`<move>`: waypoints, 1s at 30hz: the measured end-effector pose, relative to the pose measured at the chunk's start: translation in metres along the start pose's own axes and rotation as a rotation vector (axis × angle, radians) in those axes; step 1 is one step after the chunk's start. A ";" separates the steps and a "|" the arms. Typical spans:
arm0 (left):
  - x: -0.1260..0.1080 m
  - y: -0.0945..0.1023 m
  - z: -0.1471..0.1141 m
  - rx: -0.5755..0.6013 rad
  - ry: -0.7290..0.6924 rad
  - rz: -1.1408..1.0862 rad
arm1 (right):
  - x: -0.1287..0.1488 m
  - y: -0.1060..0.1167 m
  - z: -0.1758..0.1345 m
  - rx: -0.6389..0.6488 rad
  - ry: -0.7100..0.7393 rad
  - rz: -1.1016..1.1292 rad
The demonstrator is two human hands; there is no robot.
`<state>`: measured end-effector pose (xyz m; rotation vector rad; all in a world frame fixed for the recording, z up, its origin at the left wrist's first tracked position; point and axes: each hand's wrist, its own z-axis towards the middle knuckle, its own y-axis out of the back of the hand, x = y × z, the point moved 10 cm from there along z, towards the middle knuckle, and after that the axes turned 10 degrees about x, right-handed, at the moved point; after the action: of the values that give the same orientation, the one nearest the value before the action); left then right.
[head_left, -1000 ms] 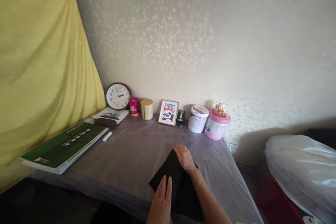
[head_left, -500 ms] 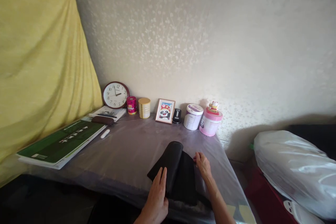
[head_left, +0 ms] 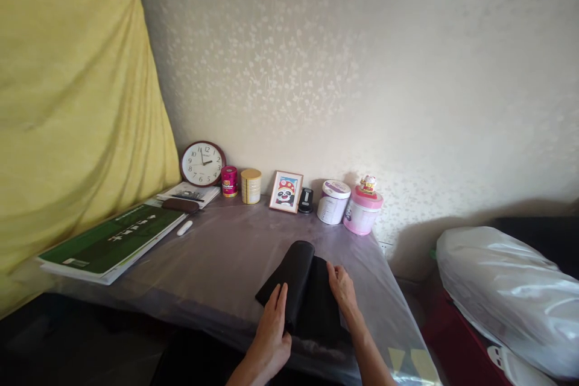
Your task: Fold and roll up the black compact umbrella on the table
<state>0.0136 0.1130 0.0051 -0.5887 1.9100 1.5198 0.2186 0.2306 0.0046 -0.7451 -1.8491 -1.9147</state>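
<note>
A black flexible sheet, perhaps a mat, lies folded over near the front of the table, its upper layer curving up in a roll. My left hand grips the fold from the near left, fingers together along its side and the thumb at its near end. At the right edge of the sheet, my right hand pinches the lower layer between thumb and fingers. The sheet's underside is hidden.
The plastic-covered table holds a green book, brown case, white oval object, clock, pink can, yellow-lidded can, panda picture frame and two tubs. A plastic bag bulges at right.
My right hand has shifted slightly left and now grips the sheet's edge more closely. My left hand stays on the fold. The view has shifted a little.
</note>
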 end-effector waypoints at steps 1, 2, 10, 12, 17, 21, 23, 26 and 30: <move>0.000 -0.001 0.001 -0.002 0.003 0.016 | 0.001 -0.001 -0.001 -0.007 0.001 -0.015; -0.001 -0.002 0.001 -0.008 0.006 0.032 | 0.001 -0.001 -0.002 -0.012 0.000 -0.026; -0.004 -0.007 -0.002 -0.021 -0.012 0.164 | 0.000 0.011 -0.006 -0.074 0.005 0.003; -0.003 -0.007 -0.003 -0.026 -0.014 0.168 | 0.009 0.013 -0.004 -0.074 0.030 0.025; 0.001 -0.010 -0.001 -0.024 -0.001 0.127 | 0.034 0.010 0.001 -0.051 0.090 0.224; 0.003 -0.013 0.002 -0.041 -0.011 0.152 | 0.050 -0.002 0.009 -0.023 0.076 0.280; 0.001 -0.013 0.002 -0.050 -0.018 0.186 | 0.056 -0.011 0.013 0.008 0.050 0.304; 0.000 -0.011 0.001 -0.045 -0.008 0.234 | 0.065 -0.028 0.017 0.085 0.019 0.359; 0.000 -0.012 0.002 -0.026 0.005 0.259 | 0.074 -0.043 0.016 0.161 0.000 0.409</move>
<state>0.0218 0.1120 -0.0032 -0.3656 2.0354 1.7054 0.1362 0.2566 0.0153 -0.9797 -1.6693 -1.4907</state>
